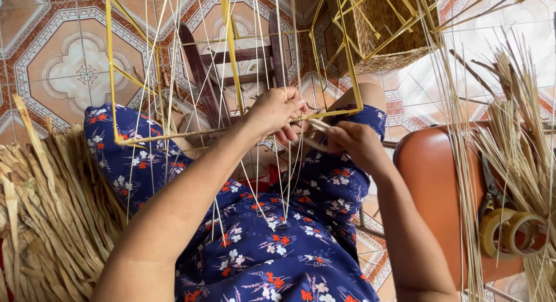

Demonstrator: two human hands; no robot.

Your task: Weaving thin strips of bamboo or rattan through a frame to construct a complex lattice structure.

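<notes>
A yellow metal basket frame [124,76] strung with thin pale fibre strands [260,163] stands over my lap. My left hand [277,111] grips the frame's lower bar and the strands at it. Just to its right, my right hand [354,143] pinches a flat pale reed strip [317,127] against the same bar. The two hands almost touch. I wear blue cloth with a flower print [272,244].
A heap of dried flat reeds [46,209] lies at the left. An orange-brown stool [434,180] at the right carries scissors [492,189], two tape rolls [512,232] and long thin reeds [521,151]. A woven basket in a yellow frame [385,29] sits above. Tiled floor [63,58].
</notes>
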